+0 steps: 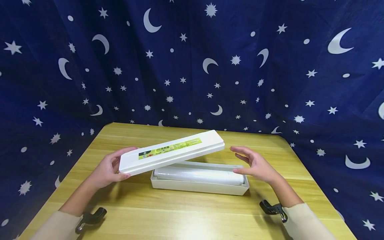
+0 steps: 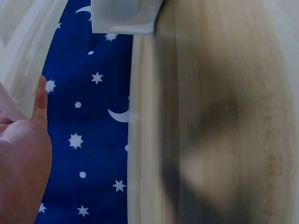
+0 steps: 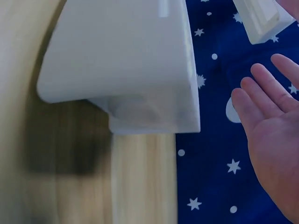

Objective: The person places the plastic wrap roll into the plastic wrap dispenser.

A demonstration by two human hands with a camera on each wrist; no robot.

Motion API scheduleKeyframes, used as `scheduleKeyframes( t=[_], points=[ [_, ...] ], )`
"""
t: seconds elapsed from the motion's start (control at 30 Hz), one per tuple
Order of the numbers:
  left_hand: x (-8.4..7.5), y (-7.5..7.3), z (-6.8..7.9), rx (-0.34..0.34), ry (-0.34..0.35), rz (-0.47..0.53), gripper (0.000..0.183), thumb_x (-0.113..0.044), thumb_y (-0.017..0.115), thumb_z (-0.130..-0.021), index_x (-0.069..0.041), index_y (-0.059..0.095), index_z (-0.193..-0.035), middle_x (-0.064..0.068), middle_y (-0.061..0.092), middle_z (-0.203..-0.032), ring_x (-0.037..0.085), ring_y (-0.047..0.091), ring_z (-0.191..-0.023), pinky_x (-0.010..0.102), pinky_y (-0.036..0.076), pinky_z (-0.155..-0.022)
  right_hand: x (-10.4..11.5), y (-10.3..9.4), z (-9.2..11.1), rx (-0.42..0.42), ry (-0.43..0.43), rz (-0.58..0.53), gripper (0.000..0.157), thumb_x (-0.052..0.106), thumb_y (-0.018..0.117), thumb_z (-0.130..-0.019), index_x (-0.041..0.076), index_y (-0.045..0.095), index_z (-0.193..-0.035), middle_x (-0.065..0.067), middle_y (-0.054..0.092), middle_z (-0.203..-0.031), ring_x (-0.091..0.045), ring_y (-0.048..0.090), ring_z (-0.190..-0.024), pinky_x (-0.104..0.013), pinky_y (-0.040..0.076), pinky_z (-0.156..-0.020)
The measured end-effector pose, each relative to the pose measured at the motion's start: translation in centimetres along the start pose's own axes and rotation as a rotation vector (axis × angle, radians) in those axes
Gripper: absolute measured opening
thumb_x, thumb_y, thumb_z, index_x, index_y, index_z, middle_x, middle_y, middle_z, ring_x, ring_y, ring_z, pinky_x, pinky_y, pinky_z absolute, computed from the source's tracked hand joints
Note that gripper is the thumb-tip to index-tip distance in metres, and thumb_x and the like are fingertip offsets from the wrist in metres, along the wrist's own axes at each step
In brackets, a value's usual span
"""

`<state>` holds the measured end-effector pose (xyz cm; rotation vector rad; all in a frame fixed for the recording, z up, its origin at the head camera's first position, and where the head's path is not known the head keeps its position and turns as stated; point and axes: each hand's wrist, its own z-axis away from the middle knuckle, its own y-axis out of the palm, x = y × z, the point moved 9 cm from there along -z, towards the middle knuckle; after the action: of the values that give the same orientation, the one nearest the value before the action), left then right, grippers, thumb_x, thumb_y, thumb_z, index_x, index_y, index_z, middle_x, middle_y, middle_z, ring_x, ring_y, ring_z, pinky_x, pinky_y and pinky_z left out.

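Observation:
My left hand (image 1: 106, 168) grips the left end of a long white lid (image 1: 171, 150) that has a yellow-green label with printed characters. The lid is tilted, its right end raised over the box. Below it on the table sits an open white box (image 1: 199, 188), and in it lies a white roll of cling film (image 1: 199, 175), its upper left partly covered by the lid. My right hand (image 1: 255, 165) is by the box's right end with fingers spread and nothing held; in the right wrist view the palm (image 3: 280, 154) shows beside the box (image 3: 126, 60).
The wooden table (image 1: 192, 213) extends around the box on all sides. A dark blue curtain (image 1: 192, 66) with white moons and stars hangs behind the table's back edge. Black straps (image 1: 93, 218) with mounts sit on both wrists.

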<state>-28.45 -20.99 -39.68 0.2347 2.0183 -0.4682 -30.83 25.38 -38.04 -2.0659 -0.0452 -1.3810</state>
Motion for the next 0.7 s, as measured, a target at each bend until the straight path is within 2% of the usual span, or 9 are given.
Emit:
scheduleKeyframes(
  t=[0.13,0.23,0.47,0.7],
  points=[
    [-0.2,0.6,-0.2,0.039,0.027,0.036,0.079,0.017,0.073,-0.071,0.018,0.041,-0.143,0.004,0.059,-0.143,0.009,0.06,-0.115,0.017,0.054,-0.093,0.5,0.1,-0.7,0.004,-0.004,-0.018,0.076,0.0,0.082,-0.084,-0.001,0.044,-0.149,-0.024,0.045,-0.154,-0.003,0.049,-0.139,-0.017,0.042,-0.113],
    [-0.2,1.1,-0.3,0.061,0.024,0.04,0.08,0.016,0.074,-0.071,0.018,0.041,-0.143,0.007,0.059,-0.143,0.009,0.06,-0.115,0.018,0.055,-0.092,1.0,0.2,-1.2,0.002,0.001,-0.035,0.08,0.0,0.083,-0.082,-0.002,0.041,-0.151,-0.023,0.043,-0.155,-0.004,0.048,-0.141,-0.018,0.042,-0.113],
    [-0.4,2.4,-0.5,0.114,0.024,0.033,0.081,0.011,0.075,-0.07,0.015,0.042,-0.144,0.027,0.054,-0.142,0.012,0.061,-0.116,0.022,0.057,-0.091,1.9,0.2,-2.2,-0.002,-0.026,-0.035,0.09,-0.003,0.085,-0.079,-0.004,0.035,-0.153,-0.025,0.042,-0.155,-0.008,0.047,-0.141,-0.024,0.042,-0.115],
    [-0.1,3.4,-0.6,0.152,0.006,0.04,0.082,0.01,0.077,-0.071,0.01,0.045,-0.146,0.021,0.057,-0.142,0.014,0.061,-0.117,0.025,0.058,-0.092,1.9,1.0,-2.5,0.063,-0.018,-0.064,0.093,-0.002,0.087,-0.076,-0.002,0.036,-0.153,-0.032,0.035,-0.156,-0.005,0.047,-0.138,-0.013,0.042,-0.11]
  ],
)
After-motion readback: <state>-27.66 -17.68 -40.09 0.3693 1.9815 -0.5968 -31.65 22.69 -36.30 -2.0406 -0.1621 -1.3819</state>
